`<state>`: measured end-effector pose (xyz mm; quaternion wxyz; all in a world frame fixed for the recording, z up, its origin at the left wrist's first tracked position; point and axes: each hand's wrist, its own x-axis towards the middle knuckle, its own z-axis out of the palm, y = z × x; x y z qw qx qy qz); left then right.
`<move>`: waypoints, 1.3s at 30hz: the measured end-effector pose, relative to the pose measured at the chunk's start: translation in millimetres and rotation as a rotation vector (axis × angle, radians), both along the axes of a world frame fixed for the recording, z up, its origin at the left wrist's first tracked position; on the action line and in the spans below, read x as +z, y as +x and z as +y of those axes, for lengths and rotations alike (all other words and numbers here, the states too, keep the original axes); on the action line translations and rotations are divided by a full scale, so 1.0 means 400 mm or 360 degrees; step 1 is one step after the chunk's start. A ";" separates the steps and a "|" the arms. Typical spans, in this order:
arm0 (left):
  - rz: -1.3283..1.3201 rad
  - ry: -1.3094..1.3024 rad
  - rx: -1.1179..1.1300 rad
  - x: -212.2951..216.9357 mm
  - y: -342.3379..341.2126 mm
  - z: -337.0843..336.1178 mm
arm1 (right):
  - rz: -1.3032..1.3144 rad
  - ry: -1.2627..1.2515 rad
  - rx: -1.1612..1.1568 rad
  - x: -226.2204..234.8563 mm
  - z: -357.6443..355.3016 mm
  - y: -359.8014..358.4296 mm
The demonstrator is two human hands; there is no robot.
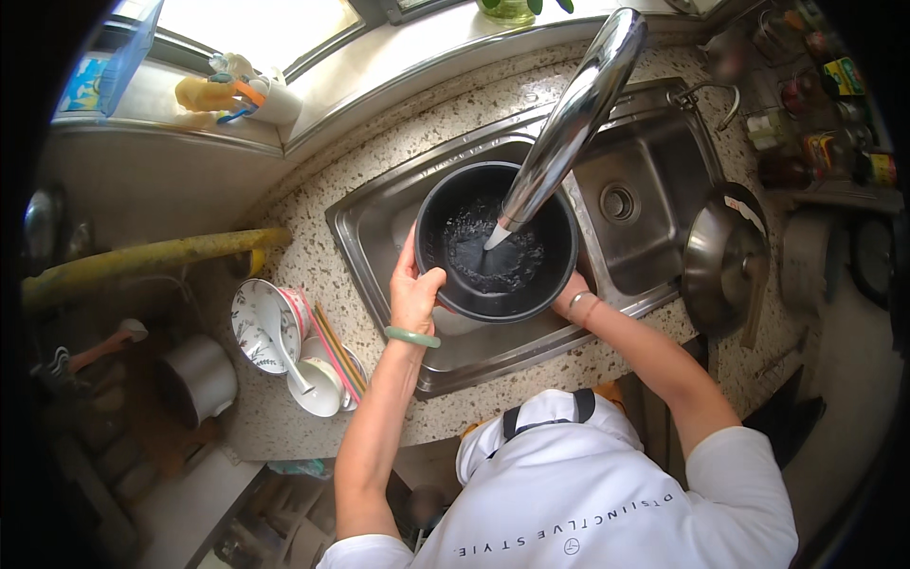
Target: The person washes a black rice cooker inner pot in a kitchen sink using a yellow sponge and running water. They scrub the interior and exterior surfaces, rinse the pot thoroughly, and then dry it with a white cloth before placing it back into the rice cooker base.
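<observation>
1. Both my hands are on a dark pot (512, 305), mouth up, over the left basin (502, 351) of the steel sink (374, 199), between its back and front edges. Whether the base touches the basin floor, I can't tell.

2. Left hand (417, 289): closed on the pot's left side, thumb up by the rim, fingers along the outer wall. A green bangle (411, 337) rings that wrist.

3. Right hand (572, 289): at the pot's front-right, mostly hidden by the wall. Can't tell whether its fingers are closed or merely cupped underneath.

4. Tap (578, 114) runs; the stream breaks up the water (464, 256) near the pot's middle. Depth unclear.

5. Main risk, as I judge it: weight. More water loads the side grip, and a wet, smooth wall could slip from my left fingers.

6. If the two hands lift unevenly, the pot may tip and slop over the sink's front edge onto my white shirt (569, 484).

7. Raising it straight up could knock the rim on the spout; a harder flow could splash out.

8. Swinging wide left might catch the chopsticks (336, 346) and patterned bowl (251, 322), on the bench (308, 209) beside the sink's front-left corner.
</observation>
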<state>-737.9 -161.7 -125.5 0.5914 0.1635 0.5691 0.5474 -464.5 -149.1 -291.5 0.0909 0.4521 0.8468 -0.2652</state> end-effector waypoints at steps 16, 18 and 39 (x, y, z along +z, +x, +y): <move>0.0041 0.0084 -0.0025 0.040 -0.018 0.013 | 0.0532 -0.0529 -0.1126 0.366 0.074 0.002; 0.0060 0.0044 -0.0079 0.039 -0.025 0.014 | 0.0564 0.0077 -0.0883 0.408 0.079 0.033; -0.0122 0.0055 -0.0192 0.043 0.011 0.027 | 0.2005 0.0166 -0.1839 0.371 0.513 -0.028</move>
